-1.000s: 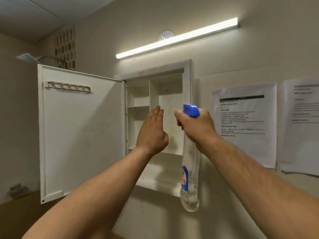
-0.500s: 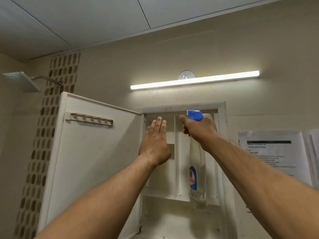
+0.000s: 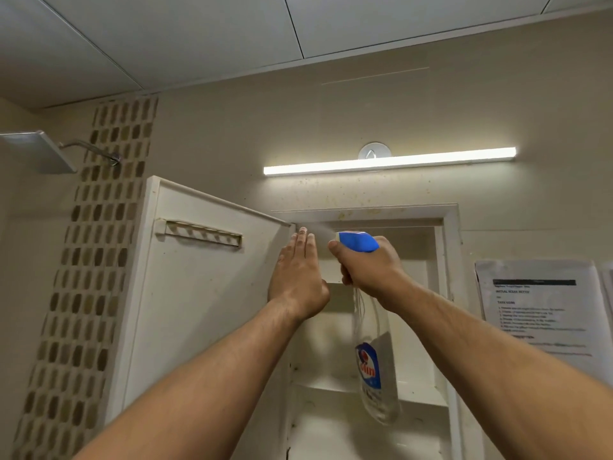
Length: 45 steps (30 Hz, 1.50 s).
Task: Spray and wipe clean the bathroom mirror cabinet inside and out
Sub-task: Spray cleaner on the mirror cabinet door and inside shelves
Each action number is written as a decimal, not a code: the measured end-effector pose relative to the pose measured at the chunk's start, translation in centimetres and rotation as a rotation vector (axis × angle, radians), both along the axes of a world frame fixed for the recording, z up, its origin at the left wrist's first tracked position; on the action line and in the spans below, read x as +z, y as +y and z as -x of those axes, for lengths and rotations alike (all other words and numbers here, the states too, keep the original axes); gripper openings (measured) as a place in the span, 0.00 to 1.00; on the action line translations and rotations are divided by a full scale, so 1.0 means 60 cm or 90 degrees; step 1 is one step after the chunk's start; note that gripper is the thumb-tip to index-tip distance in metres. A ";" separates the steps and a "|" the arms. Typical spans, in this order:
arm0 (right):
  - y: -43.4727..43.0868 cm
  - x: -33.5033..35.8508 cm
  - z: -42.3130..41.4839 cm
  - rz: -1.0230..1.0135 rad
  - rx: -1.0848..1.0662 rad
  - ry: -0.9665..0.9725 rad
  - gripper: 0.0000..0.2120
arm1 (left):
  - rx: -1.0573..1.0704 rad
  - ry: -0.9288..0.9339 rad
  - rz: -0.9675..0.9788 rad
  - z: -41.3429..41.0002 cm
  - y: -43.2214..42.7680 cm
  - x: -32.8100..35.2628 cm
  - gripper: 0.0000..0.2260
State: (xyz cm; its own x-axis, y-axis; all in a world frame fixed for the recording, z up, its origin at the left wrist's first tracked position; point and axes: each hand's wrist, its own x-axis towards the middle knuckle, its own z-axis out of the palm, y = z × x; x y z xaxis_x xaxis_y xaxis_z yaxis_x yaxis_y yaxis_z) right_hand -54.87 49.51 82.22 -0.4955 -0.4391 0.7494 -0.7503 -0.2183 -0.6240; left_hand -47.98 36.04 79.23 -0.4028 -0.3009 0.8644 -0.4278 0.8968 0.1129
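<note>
right hand (image 3: 368, 270): wrapped round the neck of the spray bottle (image 3: 374, 360), finger at the blue trigger head (image 3: 358, 242), before the mirror cabinet (image 3: 447, 293) opening. bottle clear plastic, nearly empty, likely light, slick when wet; hold it at the neck. left hand (image 3: 298, 277): flat, fingers together, empty, beside the cabinet's open door (image 3: 199, 293).

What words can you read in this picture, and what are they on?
"olin": red letters on the blue label of the clear plastic spray bottle; the first letter is hidden.
White printed paper sheet on the wall: headings and numbered lines, too blurred to read.
Nothing else carries text.
</note>
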 end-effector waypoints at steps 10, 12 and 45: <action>0.083 -0.046 0.061 0.103 -0.211 -0.131 0.16 | -0.080 -0.027 -0.032 0.033 0.023 -0.046 0.38; 0.083 -0.074 0.067 0.101 -0.181 -0.168 0.16 | -0.117 -0.035 -0.045 0.039 0.030 -0.064 0.38; 0.095 -0.336 0.042 -0.143 -0.258 -0.272 0.15 | -0.188 -0.145 -0.099 0.042 -0.013 -0.265 0.39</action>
